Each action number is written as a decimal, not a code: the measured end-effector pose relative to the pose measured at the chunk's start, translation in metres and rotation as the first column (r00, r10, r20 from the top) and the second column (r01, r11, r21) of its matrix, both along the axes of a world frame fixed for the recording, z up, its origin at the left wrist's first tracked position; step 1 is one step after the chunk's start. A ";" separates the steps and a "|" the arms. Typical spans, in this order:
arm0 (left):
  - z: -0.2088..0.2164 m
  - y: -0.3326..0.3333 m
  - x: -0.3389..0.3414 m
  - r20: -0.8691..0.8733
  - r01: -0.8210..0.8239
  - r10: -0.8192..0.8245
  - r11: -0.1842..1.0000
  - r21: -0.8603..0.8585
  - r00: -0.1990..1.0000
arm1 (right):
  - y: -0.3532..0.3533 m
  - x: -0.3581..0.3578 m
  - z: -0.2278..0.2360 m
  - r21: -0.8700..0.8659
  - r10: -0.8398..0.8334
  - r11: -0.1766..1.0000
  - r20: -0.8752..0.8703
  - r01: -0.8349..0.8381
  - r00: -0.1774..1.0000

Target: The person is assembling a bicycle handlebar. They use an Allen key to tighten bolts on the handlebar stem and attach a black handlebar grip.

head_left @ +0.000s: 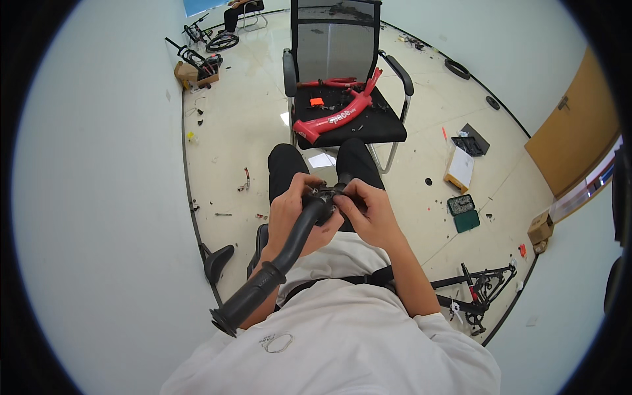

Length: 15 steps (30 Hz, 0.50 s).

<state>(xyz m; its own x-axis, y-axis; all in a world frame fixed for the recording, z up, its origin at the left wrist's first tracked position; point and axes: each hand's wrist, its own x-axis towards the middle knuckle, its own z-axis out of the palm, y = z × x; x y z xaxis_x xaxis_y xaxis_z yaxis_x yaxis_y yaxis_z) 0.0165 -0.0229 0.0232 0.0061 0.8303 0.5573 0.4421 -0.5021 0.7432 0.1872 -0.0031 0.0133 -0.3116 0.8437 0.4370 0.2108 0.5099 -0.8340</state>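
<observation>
A black bicycle handlebar [299, 240] lies slantwise over my lap, its rubber grip [249, 299] pointing to the lower left. My left hand [285, 214] is closed around the middle of the bar, fingers curling under a dark clamp [324, 195]. From the other side my right hand [374, 212] pinches at the same clamp with thumb and fingers. The fingertips hide much of the clamp, so any small part between them cannot be made out. The bar's far end is mostly hidden behind my right hand.
Ahead stands a black mesh chair [332, 49] bearing a red bicycle frame [342, 120] and an orange item [317, 102]. Right: a green case [467, 221], a white box [459, 164], a black frame [471, 306]. Left: a saddle [217, 264]. Far off, a person sits.
</observation>
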 end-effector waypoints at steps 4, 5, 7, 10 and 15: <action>-0.005 -0.003 -0.001 0.024 0.001 -0.001 1.000 0.006 1.000 | -0.002 0.002 0.006 -0.005 -0.011 1.000 0.088 0.011 0.996; -0.005 -0.004 -0.001 0.027 0.002 -0.002 1.000 0.010 1.000 | -0.002 0.003 0.010 0.008 0.005 1.000 0.082 -0.006 0.997; -0.004 -0.001 0.000 0.033 0.002 -0.001 1.000 -0.013 0.999 | -0.004 0.003 0.014 0.020 0.039 0.999 0.070 -0.041 0.997; -0.005 -0.002 -0.002 0.041 0.023 -0.020 0.998 -0.059 0.999 | -0.005 0.007 0.015 0.072 0.029 0.997 0.171 -0.042 0.985; -0.002 -0.001 -0.003 0.037 0.053 -0.050 0.995 -0.090 0.998 | -0.003 0.015 0.018 0.011 0.068 0.997 0.112 -0.070 0.991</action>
